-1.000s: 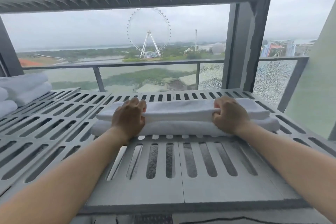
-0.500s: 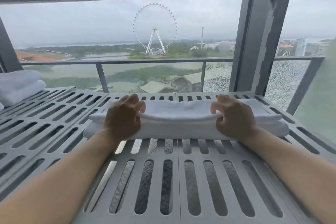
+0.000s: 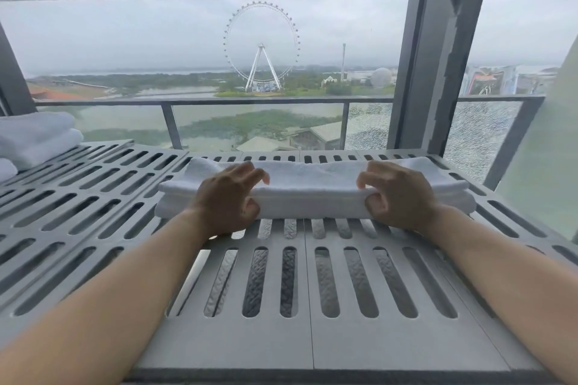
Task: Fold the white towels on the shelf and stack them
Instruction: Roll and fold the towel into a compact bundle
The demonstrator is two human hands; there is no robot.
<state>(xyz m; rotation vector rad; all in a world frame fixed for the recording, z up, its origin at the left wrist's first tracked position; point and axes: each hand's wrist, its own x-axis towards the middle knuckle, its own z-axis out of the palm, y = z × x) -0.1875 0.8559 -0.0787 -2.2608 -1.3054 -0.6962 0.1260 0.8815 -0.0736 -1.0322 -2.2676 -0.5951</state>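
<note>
Step in hand: looks like mid-fold on one towel (image 3: 312,194) – it's already a long narrow strip with a couple of layers, and both hands are working its near edge.
Where the towel is: lying crosswise on the slatted shelf (image 3: 312,341), under and between both sets of fingers, with its ends poking out past the outer side of each hand.
Left hand (image 3: 230,197): fingers (image 3: 250,176) curled claw-style over the top layer, thumb tucked against the front fold below them, so it's pinching the near edge.
Right hand (image 3: 398,195): same deal, mirrored, with curled fingers on top and the thumb dug into the front fold.
Finished ones: a stack of folded towels (image 3: 34,137) sits well off to the left of the left fingers, at the shelf's corner.
Next move, my guess: either roll that pinched edge away from the fingertips or bring one end across to the other hand to shorten it, then carry it over to the stack.
What it calls for: both hands moving evenly – terry layers slide, so a lopsided pull would skew the edges.
</note>
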